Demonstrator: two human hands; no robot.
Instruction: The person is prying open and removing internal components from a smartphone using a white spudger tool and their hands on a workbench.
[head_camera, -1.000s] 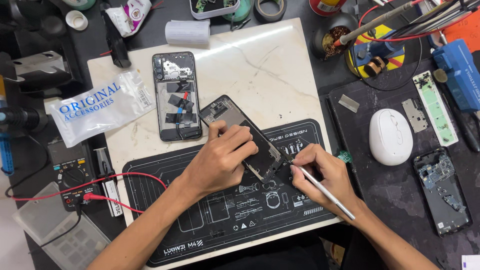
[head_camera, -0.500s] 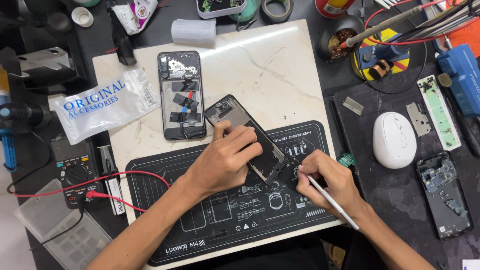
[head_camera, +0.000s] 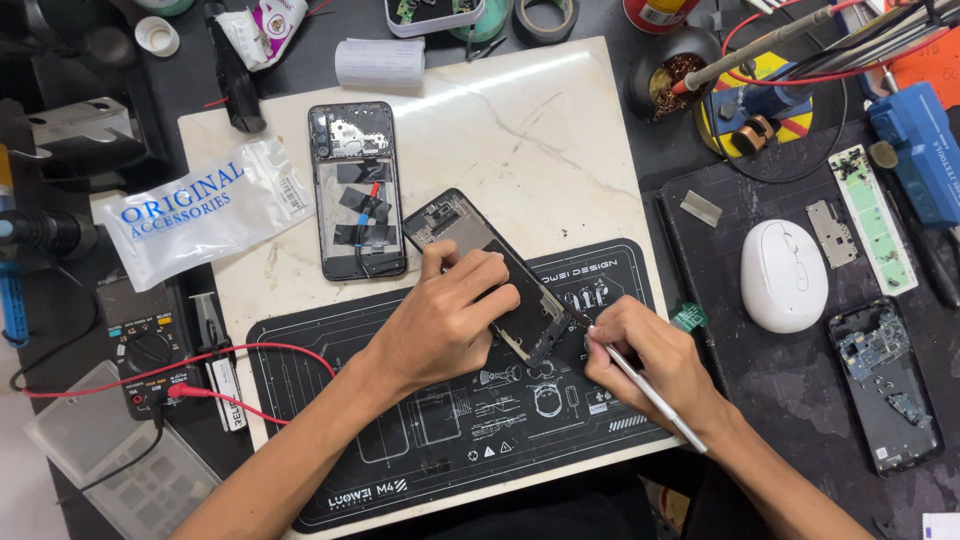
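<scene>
Head view: your left hand (head_camera: 445, 320) presses down on an opened phone (head_camera: 480, 265) at frame centre, fingers curled over its mid section. The phone lies diagonally, half on the pale marble slab (head_camera: 560, 140), half on the black work mat (head_camera: 440, 430); back is off, dark innards w/ a small board visible at its upper-left end. Your right hand (head_camera: 650, 360), centre-right, grips a slim metal tool (head_camera: 655, 400), tip at the phone's lower-right end. A second opened phone (head_camera: 355, 190) lies upper-left of it, apart.
</scene>
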